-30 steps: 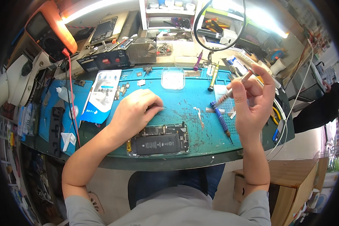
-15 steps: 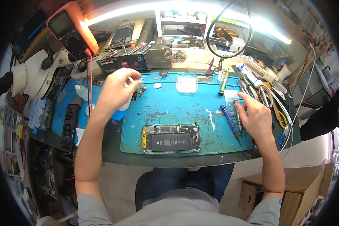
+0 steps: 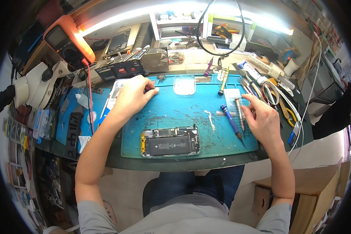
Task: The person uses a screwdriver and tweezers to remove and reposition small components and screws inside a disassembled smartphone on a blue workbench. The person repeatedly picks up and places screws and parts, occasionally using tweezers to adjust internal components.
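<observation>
From overhead, on the near side of the opened phone [image 3: 170,142], the head camera looks down and forward; its close, wide view spans the person's lap [image 3: 179,181] before the phone and shelves [image 3: 179,22] beyond.

Left hand [image 3: 135,95] over blue mat [image 3: 144,115], fingertips at a small pale piece [image 3: 156,89] (pinched or merely touched, can't tell). Right hand [image 3: 263,120] loosely curled beside slim screwdriver [image 3: 239,113]; blue screwdriver [image 3: 231,121] just left of that. Opened phone [image 3: 170,141], battery [image 3: 174,146] exposed, near surface's [image 3: 163,164] front edge. Clear dish [image 3: 184,93] farther back.
</observation>
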`<state>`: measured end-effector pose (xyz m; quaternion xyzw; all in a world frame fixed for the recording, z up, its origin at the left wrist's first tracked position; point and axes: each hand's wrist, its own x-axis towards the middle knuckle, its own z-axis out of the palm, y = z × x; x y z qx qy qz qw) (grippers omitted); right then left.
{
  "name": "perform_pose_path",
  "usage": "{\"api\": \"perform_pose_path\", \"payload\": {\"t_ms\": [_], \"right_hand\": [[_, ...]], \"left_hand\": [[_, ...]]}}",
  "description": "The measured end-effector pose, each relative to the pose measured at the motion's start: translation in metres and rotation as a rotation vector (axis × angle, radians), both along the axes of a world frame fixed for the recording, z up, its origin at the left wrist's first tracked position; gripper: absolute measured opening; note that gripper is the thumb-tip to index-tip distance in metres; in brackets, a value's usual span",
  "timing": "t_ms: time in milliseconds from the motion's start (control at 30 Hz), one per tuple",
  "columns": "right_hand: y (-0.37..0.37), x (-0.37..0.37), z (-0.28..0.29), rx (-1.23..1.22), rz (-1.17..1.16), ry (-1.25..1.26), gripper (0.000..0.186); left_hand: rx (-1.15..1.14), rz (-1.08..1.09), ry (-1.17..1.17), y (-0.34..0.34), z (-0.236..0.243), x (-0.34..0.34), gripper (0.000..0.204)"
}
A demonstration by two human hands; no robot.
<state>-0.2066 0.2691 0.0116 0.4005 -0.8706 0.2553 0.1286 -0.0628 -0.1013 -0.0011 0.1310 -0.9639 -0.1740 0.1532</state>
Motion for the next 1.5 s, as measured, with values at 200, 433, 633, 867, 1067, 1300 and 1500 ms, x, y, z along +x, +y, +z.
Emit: {"api": "perform_pose_path", "payload": {"t_ms": [200,433,633,867,1067,1300,1500], "right_hand": [[-0.003,0.009,0.006,-0.011,0.048,-0.038,0.025],[-0.028,0.044,-0.003,-0.039,0.487,0.015,0.031],[-0.061,0.048,-0.016,-0.016,0.5,0.012,0.03],[-0.066,0.046,-0.023,-0.053,0.536,-0.056,0.016],[-0.064,0.046,-0.022,-0.069,0.569,-0.058,0.017],[-0.059,0.044,-0.019,0.003,0.626,0.069,0.034],[-0.056,0.041,-0.02,-0.02,0.663,0.145,0.044]], "left_hand": [[0.041,0.03,-0.073,-0.001,0.013,0.003,0.028],[-0.092,-0.184,0.105,0.046,0.023,0.023,0.015],[-0.178,-0.56,0.103,0.103,0.017,0.065,0.041],[-0.293,-0.543,0.023,0.11,0.004,0.076,0.069],[-0.273,-0.53,0.037,0.111,0.0,0.075,0.067],[-0.298,-0.493,0.044,0.115,0.0,0.076,0.067],[-0.378,-0.454,0.053,0.123,-0.001,0.077,0.066]]}}
